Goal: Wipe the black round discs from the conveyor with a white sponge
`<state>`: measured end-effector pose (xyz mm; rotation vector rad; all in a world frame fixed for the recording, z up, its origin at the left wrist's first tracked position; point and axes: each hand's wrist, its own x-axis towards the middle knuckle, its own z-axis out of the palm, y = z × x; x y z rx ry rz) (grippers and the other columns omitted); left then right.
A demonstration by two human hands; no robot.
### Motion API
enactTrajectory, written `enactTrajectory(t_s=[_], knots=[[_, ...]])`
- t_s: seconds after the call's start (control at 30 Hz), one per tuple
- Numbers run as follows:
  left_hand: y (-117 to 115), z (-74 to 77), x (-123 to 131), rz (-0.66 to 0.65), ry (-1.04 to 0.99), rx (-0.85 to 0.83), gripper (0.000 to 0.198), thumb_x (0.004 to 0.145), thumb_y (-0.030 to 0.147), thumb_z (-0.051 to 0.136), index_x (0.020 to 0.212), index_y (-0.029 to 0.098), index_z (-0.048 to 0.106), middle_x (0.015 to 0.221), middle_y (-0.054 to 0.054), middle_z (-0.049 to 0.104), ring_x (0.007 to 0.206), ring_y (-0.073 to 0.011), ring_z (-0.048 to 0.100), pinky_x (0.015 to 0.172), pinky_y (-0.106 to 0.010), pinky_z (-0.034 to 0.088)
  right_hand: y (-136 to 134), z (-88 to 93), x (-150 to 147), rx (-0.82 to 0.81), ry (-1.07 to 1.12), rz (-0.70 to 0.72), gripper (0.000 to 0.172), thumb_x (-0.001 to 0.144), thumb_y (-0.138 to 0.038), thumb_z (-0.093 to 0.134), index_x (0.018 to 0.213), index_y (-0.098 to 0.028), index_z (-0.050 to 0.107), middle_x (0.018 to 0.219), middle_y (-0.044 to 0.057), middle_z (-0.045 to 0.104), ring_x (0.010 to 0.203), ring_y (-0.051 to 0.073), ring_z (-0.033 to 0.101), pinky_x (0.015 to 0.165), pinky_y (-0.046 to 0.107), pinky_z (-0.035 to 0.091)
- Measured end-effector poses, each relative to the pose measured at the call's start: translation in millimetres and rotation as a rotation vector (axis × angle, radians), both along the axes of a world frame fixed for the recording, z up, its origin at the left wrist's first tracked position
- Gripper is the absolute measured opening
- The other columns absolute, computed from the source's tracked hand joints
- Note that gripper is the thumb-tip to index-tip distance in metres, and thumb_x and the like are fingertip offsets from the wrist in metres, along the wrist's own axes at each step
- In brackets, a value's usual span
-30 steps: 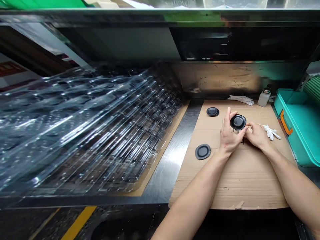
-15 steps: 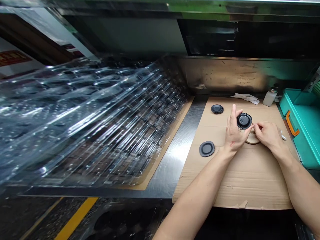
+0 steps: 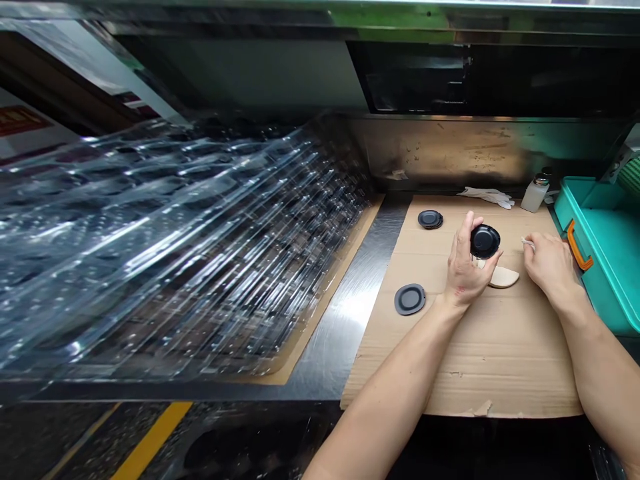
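Note:
My left hand [image 3: 468, 267] holds a round black part [image 3: 485, 241] upright between thumb and fingers, above the cardboard sheet [image 3: 480, 353]. Under and behind that hand lies a cream-coloured round pad [image 3: 504, 277], partly hidden. My right hand [image 3: 549, 261] is closed on a thin white tool [image 3: 527, 241], whose tip points left toward the black part without touching it. Another black round part [image 3: 430, 219] lies at the back left of the cardboard. A flat grey-black disc [image 3: 410, 299] rests nearer, to the left of my left wrist.
At the back are a white glove [image 3: 487, 196] and a small bottle [image 3: 535, 193]. A teal bin [image 3: 595, 260] with an orange handle [image 3: 579, 247] borders the right side. Stacked clear plastic trays [image 3: 200, 247] fill the left.
My right hand has moved right, away from the black part, and the white tool now shows at its fingertips. The black part has turned in my left hand. More of the cream pad is uncovered.

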<state>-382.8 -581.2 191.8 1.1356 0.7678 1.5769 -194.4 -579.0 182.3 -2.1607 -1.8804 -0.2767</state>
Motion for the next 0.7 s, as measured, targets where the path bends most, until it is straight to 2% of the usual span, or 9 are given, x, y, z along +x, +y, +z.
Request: enactTrajectory(t_s=[0.2,0.33,0.4,0.5,0.6,0.7], knots=[[1.9,-3.5,-0.8,-0.005,-0.049,-0.063,0.065,0.085,0.024,0.079,0.146,0.024,0.056,0.149,-0.014,0.059,0.153,-0.0295,0.041,0.123,-0.041,0.04,-1.4,-0.1,-11.7,0.091,0.074,0.063,0.029,0.097,-0.026,0.046,0.108,-0.017,0.072,0.108,0.016,0.074,0.103,0.032,0.064,0.089,0.041,0.043],[5.5,-11.9,2.3,-0.086,-0.108,-0.063,0.074,0.081,0.021,0.084,0.148,0.029,0.054,0.155,-0.009,0.055,0.154,-0.0261,0.04,0.124,-0.035,0.039,-1.5,1.5,-18.4,0.137,0.201,0.126,0.028,0.096,-0.029,0.047,0.106,-0.017,0.071,0.104,0.015,0.074,0.099,0.03,0.064,0.089,0.04,0.044],[10.3,-15.4,5.0,-0.112,-0.189,-0.16,0.066,0.084,0.02,0.081,0.145,0.028,0.057,0.157,-0.008,0.053,0.15,-0.0257,0.046,0.122,-0.036,0.041,-2.1,2.6,-23.5,0.18,0.305,0.18,0.027,0.096,-0.03,0.048,0.103,-0.018,0.07,0.103,0.014,0.074,0.097,0.028,0.065,0.088,0.038,0.046],[20.1,-16.3,5.0,-0.282,-0.415,-0.487,0.032,0.102,0.034,0.059,0.129,0.02,0.065,0.143,-0.014,0.065,0.131,-0.0264,0.064,0.112,-0.043,0.051,-4.9,3.2,-34.1,0.242,0.452,0.252,0.024,0.096,-0.032,0.049,0.1,-0.02,0.069,0.1,0.011,0.074,0.094,0.025,0.066,0.086,0.035,0.049],[26.6,-14.0,0.2,-0.501,-0.567,-0.683,0.043,0.109,0.044,0.037,0.111,0.015,0.068,0.119,-0.016,0.075,0.118,-0.0276,0.071,0.105,-0.049,0.055,-9.7,3.3,-45.4,0.287,0.538,0.313,0.024,0.097,-0.034,0.05,0.103,-0.021,0.07,0.104,0.01,0.074,0.096,0.024,0.067,0.087,0.035,0.051],[25.8,-14.3,-0.8,-0.547,-0.578,-0.681,0.044,0.109,0.042,0.036,0.107,0.015,0.071,0.114,-0.014,0.077,0.116,-0.0264,0.071,0.106,-0.047,0.055,-14.3,3.5,-53.5,0.3,0.541,0.368,0.025,0.098,-0.035,0.051,0.104,-0.022,0.07,0.108,0.011,0.074,0.1,0.025,0.067,0.091,0.037,0.052]])
